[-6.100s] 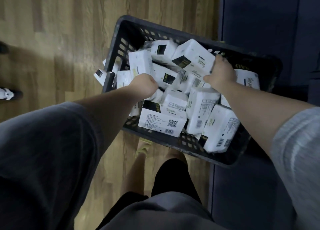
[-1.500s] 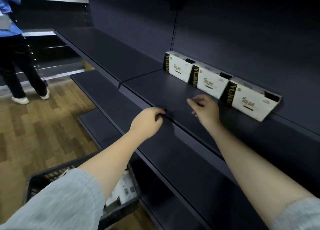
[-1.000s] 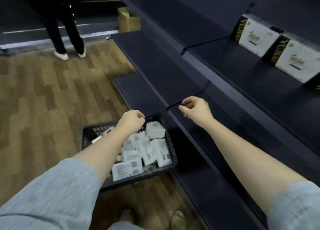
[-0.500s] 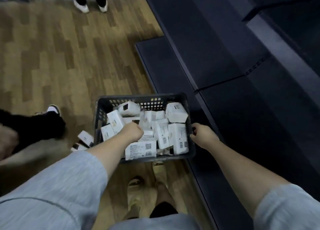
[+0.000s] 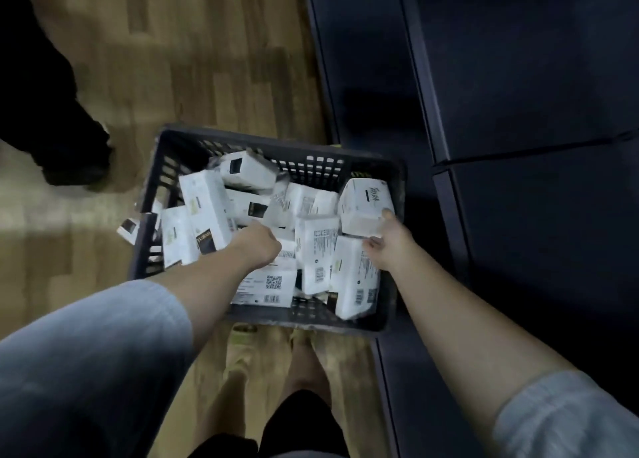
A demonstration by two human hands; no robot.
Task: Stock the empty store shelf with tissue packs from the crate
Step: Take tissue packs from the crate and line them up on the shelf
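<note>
A dark plastic crate [image 5: 311, 162] sits on the wooden floor, filled with several white tissue packs [image 5: 204, 208] lying jumbled. My left hand [image 5: 257, 248] reaches down into the middle of the pile, its fingers curled and hidden among the packs. My right hand [image 5: 387, 241] is at the crate's right side, thumb and fingers closed around the lower end of one white tissue pack [image 5: 364, 200] that stands tilted against the crate wall. The store shelf [image 5: 525, 77] runs along the right, dark and bare in this view.
Another person's dark trouser leg and shoe [image 5: 65, 146] stand on the floor left of the crate. One tissue pack [image 5: 128, 227] lies outside the crate's left wall. The low base shelf [image 5: 363, 77] touches the crate's right corner. My feet [image 5: 276, 347] are just below the crate.
My view dropped from the shelf with three packs down to the crate. Both hands came down into it; the right moved from the crate's rim onto a pack.
</note>
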